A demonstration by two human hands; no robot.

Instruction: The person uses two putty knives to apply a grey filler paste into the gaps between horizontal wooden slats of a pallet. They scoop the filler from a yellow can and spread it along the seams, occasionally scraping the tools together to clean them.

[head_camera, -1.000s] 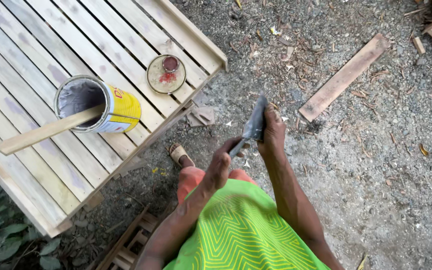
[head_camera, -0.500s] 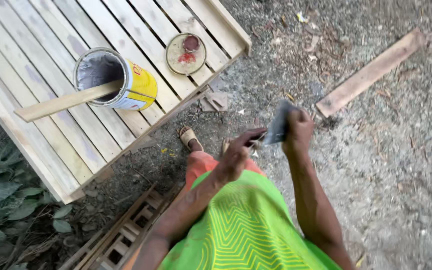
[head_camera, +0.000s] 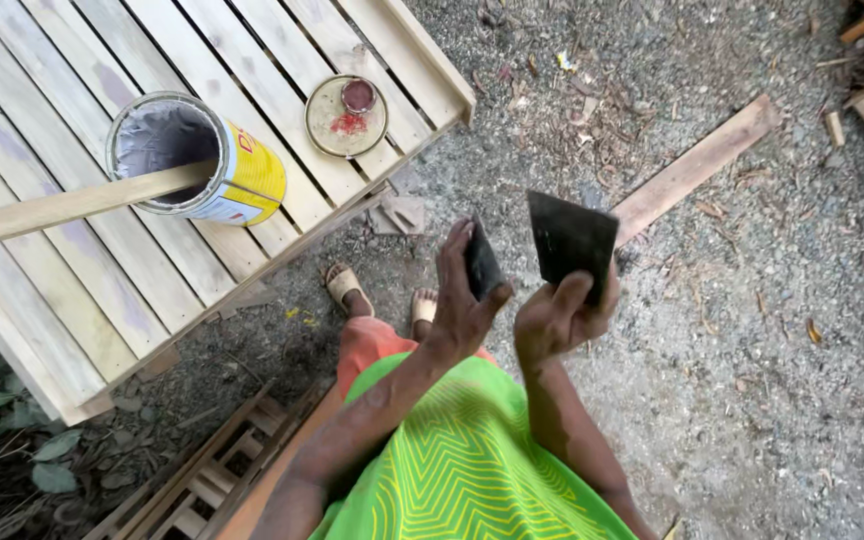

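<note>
Your right hand (head_camera: 552,320) grips a dark scraper (head_camera: 572,240); your left hand (head_camera: 462,300) pinches a second blade (head_camera: 480,262) beside it. The paint can (head_camera: 202,160), stick (head_camera: 82,200) inside, stands far left on pale slats (head_camera: 282,90); no filler on either blade yet.

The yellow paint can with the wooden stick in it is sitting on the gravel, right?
Not quite. The yellow can does have the stick in it, but it sits on the slatted wooden platform, not the gravel. The head view shows this.
</note>
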